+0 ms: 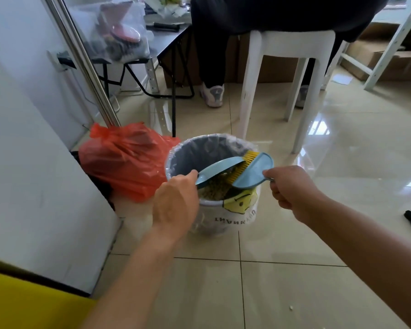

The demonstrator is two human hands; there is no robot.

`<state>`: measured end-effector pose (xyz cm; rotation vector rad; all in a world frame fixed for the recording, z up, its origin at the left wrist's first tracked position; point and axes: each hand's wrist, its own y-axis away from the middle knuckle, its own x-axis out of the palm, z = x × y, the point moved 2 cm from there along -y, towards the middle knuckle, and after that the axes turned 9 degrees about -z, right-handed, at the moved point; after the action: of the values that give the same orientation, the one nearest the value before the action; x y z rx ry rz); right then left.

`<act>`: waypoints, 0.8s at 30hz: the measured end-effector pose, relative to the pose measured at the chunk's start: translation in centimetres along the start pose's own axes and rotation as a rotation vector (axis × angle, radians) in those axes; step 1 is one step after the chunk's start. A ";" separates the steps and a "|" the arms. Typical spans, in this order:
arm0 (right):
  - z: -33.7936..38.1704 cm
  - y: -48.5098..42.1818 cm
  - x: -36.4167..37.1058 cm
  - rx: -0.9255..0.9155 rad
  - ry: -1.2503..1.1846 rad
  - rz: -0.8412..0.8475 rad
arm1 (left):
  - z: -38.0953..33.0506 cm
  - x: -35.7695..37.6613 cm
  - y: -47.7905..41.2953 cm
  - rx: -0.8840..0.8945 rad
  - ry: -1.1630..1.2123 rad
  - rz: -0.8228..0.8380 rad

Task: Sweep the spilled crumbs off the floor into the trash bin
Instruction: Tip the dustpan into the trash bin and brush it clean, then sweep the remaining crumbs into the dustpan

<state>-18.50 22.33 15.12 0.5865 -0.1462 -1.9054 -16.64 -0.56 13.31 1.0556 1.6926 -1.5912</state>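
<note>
A round trash bin lined with clear plastic stands on the tiled floor in the middle of the view. My left hand grips a light blue dustpan, tilted over the bin's opening. My right hand grips a small blue hand brush whose yellow bristles rest against the dustpan's lip. Brownish crumbs lie heaped inside the bin beside a yellow wrapper. A single white crumb lies on the floor at the lower right.
A tied orange plastic bag sits left of the bin against a white wall. A metal pole leans there. Behind the bin stands a white stool with a seated person's legs and shoe. A black folding table holds clutter.
</note>
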 end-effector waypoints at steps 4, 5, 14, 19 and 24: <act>-1.1 1.4 -2.0 -0.012 0.060 0.092 | -1.1 -2.2 3.7 -0.056 0.050 0.036; -1.4 1.9 -2.4 -0.023 0.068 0.122 | -1.2 -2.7 4.6 -0.070 0.065 0.049; -6.6 7.7 -8.7 0.056 -0.404 0.152 | -1.0 -7.2 9.7 -0.465 0.502 -0.082; -15.1 11.5 -11.5 0.267 -0.406 0.143 | -2.1 -9.4 16.6 -0.770 0.799 -0.071; -23.2 11.6 -2.8 0.355 -0.012 0.226 | -3.7 -10.0 24.4 -0.969 0.890 -0.137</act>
<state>2.77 23.98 0.13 0.7609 -0.5444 -1.6724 9.62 0.88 9.29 1.1413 2.6920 -0.1184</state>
